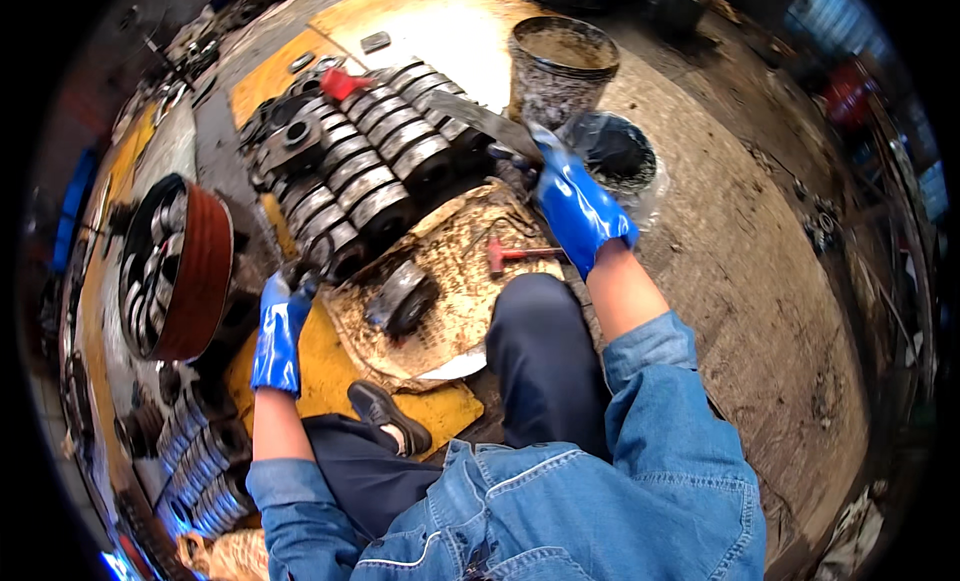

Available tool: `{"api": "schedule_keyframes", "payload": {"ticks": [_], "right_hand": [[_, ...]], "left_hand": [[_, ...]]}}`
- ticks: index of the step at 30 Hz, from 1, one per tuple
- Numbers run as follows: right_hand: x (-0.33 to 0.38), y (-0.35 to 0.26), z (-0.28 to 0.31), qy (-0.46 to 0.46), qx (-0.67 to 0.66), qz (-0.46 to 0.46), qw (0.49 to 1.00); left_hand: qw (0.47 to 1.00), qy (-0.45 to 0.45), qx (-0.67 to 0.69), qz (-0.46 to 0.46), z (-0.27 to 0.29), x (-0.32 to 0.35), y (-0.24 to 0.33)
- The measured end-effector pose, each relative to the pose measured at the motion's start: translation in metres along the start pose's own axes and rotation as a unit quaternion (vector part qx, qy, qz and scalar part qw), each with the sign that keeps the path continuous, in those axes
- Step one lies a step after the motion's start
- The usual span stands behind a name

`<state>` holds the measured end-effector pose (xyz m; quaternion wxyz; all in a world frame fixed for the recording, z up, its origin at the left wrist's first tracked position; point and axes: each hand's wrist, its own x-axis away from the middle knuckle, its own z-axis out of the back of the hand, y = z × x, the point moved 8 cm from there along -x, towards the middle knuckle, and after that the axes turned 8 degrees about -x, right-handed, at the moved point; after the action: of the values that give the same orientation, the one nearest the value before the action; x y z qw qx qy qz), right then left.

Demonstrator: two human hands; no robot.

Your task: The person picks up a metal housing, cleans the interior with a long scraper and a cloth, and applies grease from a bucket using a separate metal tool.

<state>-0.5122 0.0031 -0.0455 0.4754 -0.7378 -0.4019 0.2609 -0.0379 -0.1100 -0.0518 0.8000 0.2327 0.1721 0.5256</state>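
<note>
My right hand [585,201], in a blue rubber glove with darkened fingers, is closed on a long flat grey strip [475,113] that looks like a blade or paddle. The strip points up and left over rows of stacked metal rings [375,156]. My left hand [280,326], gloved the same way, has its fingers closed at a dark thin ring [320,253] beside the near-left end of the rows. Between my hands lies a stained sheet [455,326]. On it rest a thick metal ring [403,299] and a red T-shaped tool [520,253].
A grimy bucket [562,86] stands beyond my right hand, beside a plastic-lined pail [612,153] with dark contents. At left, a red-brown drum [205,281] holds metal rings. More stacked rings [205,471] lie at lower left. A red object [342,84] sits on the rows.
</note>
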Motion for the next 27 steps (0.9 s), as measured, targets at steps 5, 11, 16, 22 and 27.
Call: {"api": "schedule_keyframes", "payload": {"ticks": [5,11,16,22,27], "right_hand": [[0.001,0.082,0.132,0.153,-0.22,-0.105,0.958],[0.07,0.134,0.265,0.307,-0.149,-0.101,0.935],[0.095,0.139,0.288,0.403,-0.292,-0.157,0.853],[0.037,0.04,0.237,0.304,-0.171,-0.13,0.928],[0.011,0.034,0.017,-0.006,-0.167,-0.396,0.903]], "left_hand": [[0.997,-0.007,0.051,0.051,-0.009,-0.003,-0.005],[0.996,0.02,0.052,0.068,0.002,0.001,-0.018],[0.986,0.056,0.153,0.018,0.017,0.003,-0.018],[0.945,0.071,0.3,0.109,0.024,0.014,0.058],[0.774,-0.004,0.628,0.082,0.036,0.043,0.028]]}}
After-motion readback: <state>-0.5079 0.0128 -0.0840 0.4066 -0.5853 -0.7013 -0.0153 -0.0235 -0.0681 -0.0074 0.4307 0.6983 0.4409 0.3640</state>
